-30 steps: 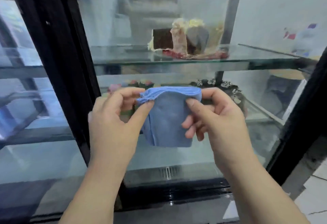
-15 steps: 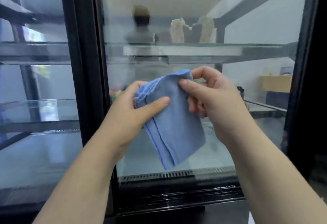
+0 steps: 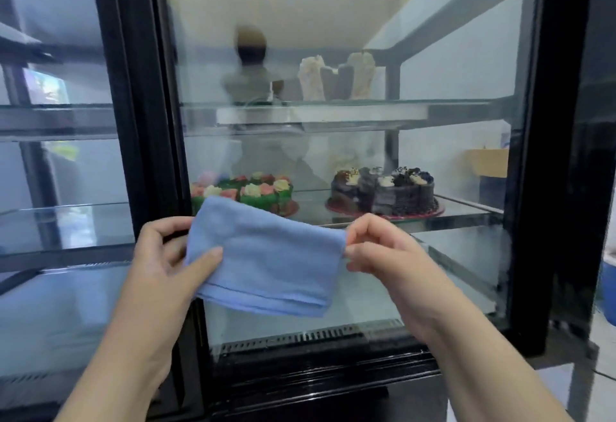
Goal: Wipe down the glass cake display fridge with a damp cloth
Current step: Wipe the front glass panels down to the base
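Observation:
A folded blue cloth [image 3: 266, 258] is stretched flat between both hands, in front of the lower part of the fridge's glass side panel [image 3: 450, 64]. My left hand [image 3: 163, 265] grips its left end, thumb on top. My right hand [image 3: 383, 255] pinches its right edge between thumb and fingers. The display fridge has a black frame [image 3: 133, 88] and glass shelves. The cloth is held off the glass, not pressed on it.
Inside, a green flower-topped cake [image 3: 253, 193] and a chocolate cake [image 3: 390, 193] sit on the middle shelf, cake slices [image 3: 336, 78] on the upper shelf. A vent grille [image 3: 310, 336] runs along the bottom. A person's reflection shows in the glass. A cardboard box [image 3: 488, 163] stands behind.
The cloth hung narrow and bunched between my hands; now it is spread wide and flat. My hands have moved apart, and my view has risen to take in the whole panel.

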A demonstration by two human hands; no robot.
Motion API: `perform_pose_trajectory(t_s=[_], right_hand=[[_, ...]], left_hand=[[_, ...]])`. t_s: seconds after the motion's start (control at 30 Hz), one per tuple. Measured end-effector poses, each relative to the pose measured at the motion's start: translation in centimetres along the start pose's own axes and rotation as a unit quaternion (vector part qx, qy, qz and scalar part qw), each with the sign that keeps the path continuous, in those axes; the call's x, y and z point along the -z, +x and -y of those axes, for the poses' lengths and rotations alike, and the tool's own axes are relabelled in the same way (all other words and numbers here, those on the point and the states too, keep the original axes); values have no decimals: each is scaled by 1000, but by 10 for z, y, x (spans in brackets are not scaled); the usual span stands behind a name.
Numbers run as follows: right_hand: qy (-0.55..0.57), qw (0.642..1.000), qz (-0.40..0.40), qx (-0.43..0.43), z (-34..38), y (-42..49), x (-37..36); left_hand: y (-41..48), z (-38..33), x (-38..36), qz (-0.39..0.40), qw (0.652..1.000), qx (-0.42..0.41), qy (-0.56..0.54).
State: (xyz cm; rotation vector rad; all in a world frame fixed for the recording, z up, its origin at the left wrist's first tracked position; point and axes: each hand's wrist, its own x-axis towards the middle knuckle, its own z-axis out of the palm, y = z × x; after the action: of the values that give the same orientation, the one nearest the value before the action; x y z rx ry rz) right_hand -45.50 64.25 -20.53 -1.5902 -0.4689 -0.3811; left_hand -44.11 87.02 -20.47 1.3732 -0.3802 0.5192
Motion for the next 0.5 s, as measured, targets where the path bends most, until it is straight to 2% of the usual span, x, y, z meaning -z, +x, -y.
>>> perform_pose_trajectory(t_s=[0.1, 0.17, 0.23, 0.33, 0.37, 0.43, 0.5], right_hand=[[-11, 1000, 17, 24, 16, 7, -7], [-20, 1000, 8, 2, 10, 5, -16], [51, 996, -12, -67, -4, -1, -20], [197, 968, 34, -153, -23, -16, -29], [214, 964, 46, -150, -28, -18, -32], [187, 978, 22, -93, -32, -17, -36], [108, 993, -33, -32, -24, -8, -32]], left_hand=[[-17, 7, -9, -22, 1000, -2, -5], [-21, 9, -13, -58, 998, 1, -26], [-19, 6, -12, -92, 995, 6, -41], [-14, -3, -9, -102, 994, 7, -46], [-14, -5, -8, -100, 994, 8, -42], [-14, -4, -4, -94, 995, 19, -12], [-15, 4, 0, -93, 990, 25, 106]])
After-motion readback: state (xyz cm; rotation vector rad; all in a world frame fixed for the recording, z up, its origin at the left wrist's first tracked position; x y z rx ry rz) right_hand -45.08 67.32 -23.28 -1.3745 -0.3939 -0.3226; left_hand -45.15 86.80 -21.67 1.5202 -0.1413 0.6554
